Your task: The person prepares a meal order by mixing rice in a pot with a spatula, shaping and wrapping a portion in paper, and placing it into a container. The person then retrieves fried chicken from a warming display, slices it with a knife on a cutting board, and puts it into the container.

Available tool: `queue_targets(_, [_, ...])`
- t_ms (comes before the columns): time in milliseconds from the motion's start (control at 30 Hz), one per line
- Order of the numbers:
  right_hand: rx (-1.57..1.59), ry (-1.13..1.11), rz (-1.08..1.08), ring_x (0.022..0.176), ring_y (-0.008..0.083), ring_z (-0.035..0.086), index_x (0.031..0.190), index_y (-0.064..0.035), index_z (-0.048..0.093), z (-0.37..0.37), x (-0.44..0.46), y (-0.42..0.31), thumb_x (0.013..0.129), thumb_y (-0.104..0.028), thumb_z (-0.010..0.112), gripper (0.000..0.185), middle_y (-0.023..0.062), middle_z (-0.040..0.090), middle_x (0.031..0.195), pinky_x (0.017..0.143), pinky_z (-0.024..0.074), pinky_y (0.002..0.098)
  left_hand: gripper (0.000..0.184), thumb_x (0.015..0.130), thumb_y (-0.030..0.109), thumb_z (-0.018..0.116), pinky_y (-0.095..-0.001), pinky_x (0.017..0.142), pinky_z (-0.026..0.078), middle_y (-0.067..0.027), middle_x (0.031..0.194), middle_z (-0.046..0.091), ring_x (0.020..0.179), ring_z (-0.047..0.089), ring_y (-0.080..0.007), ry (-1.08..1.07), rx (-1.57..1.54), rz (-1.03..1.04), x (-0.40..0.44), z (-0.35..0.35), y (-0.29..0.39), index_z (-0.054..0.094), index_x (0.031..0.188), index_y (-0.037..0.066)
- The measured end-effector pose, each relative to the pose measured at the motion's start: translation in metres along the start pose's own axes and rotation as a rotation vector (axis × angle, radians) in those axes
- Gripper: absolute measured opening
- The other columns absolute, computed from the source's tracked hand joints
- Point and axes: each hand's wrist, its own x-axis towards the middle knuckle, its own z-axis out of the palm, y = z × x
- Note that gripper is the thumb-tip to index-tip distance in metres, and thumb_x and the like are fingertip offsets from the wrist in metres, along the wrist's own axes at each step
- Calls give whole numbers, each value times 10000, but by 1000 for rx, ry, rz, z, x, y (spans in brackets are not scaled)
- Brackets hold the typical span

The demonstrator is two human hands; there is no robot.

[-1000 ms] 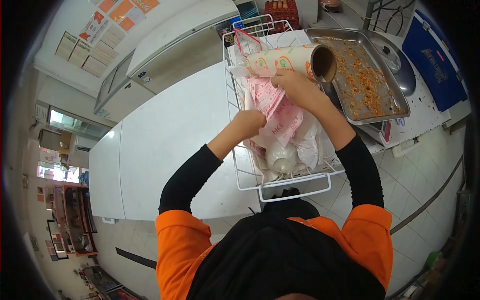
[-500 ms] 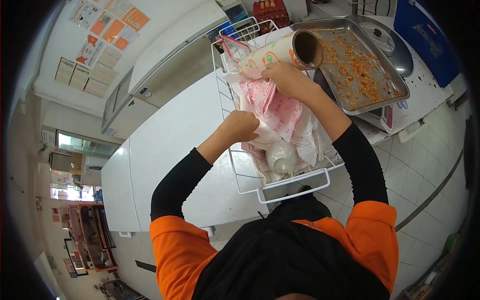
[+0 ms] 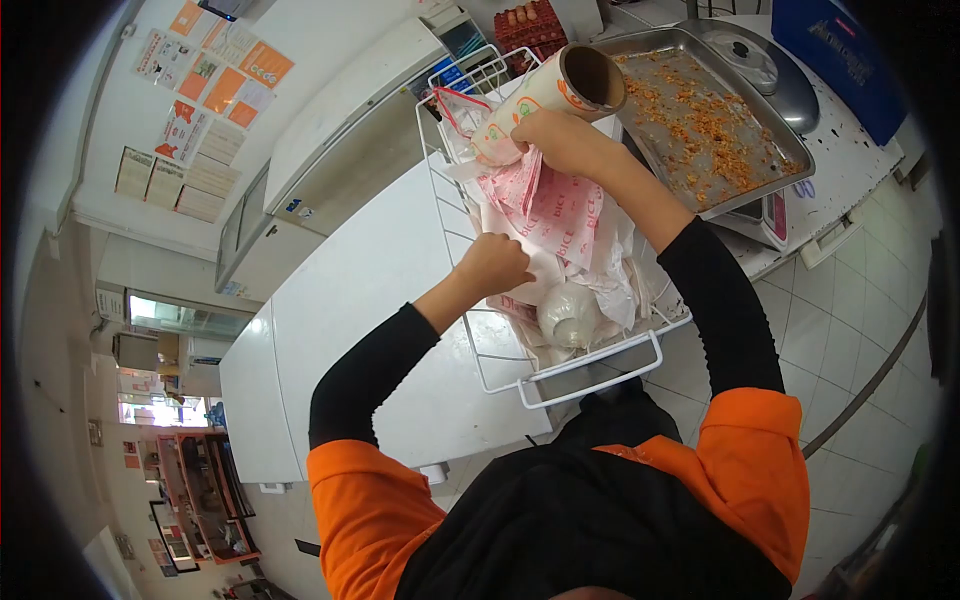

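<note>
A white wire basket (image 3: pixel 478 355) holds several plastic bags and a roll. My right hand (image 3: pixel 562 143) is closed at the top of a pink-printed plastic bag (image 3: pixel 565 215), pinching it beside a wide cardboard-cored roll (image 3: pixel 530 100) with orange and green prints. My left hand (image 3: pixel 495 264) is closed over the basket's left side, next to whitish plastic; what its fingers hold is hidden. Near the front of the basket lies a rolled clear plastic bundle (image 3: pixel 570 315). White crumpled bags (image 3: pixel 612 290) sit to its right.
Right of the basket, a metal tray (image 3: pixel 715 150) with orange-brown crumbs rests over a scale (image 3: pixel 768 222). A metal lid (image 3: pixel 750 70) and a blue box (image 3: pixel 840 65) stand behind. A white table (image 3: pixel 350 340) extends left. Egg trays (image 3: pixel 528 28) are at the back.
My left hand has shifted slightly right and down. My right hand has moved a little left and up, with the roll tilting more upright. The camera view has turned slightly.
</note>
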Motion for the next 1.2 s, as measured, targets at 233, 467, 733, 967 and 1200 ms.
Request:
queue_targets(233, [-26, 57, -52, 743, 333, 567, 738, -28, 538, 0, 6, 8, 668, 2, 471, 102, 182, 573, 758, 631, 432, 380, 410, 712, 445, 538, -378, 552, 465, -130, 704, 589, 629, 590, -281, -65, -108, 3, 31, -2, 10, 586, 817, 51])
queue_targets(467, [7, 87, -74, 724, 329, 572, 725, -41, 527, 0, 7, 8, 665, -20, 486, 75, 173, 577, 740, 621, 431, 376, 382, 708, 394, 557, -396, 582, 464, -142, 735, 588, 661, 583, -314, 71, -263, -40, 32, 13, 20, 534, 836, 35])
queue_targets(733, [12, 101, -62, 750, 323, 569, 731, -43, 531, 2, 2, 7, 662, -26, 491, 82, 166, 578, 761, 635, 428, 368, 275, 647, 191, 665, -314, 624, 466, -126, 743, 609, 677, 597, -234, 2, -691, -19, 41, 30, -8, 578, 806, -16])
queue_targets(967, [14, 79, -48, 760, 314, 572, 742, -51, 550, 1, 1, 6, 663, -31, 497, 97, 157, 585, 776, 649, 430, 366, 242, 650, 121, 658, -243, 527, 467, -111, 695, 623, 554, 592, -131, -48, -1130, -313, 33, 28, -14, 604, 789, -69])
queue_targets(1200, [8, 89, -61, 736, 313, 572, 733, -53, 550, 3, 4, 10, 661, -27, 498, 93, 155, 583, 752, 631, 428, 369, 277, 658, 189, 693, -241, 513, 456, -88, 614, 599, 530, 573, -124, -16, -977, -347, 29, 11, -13, 597, 758, -51])
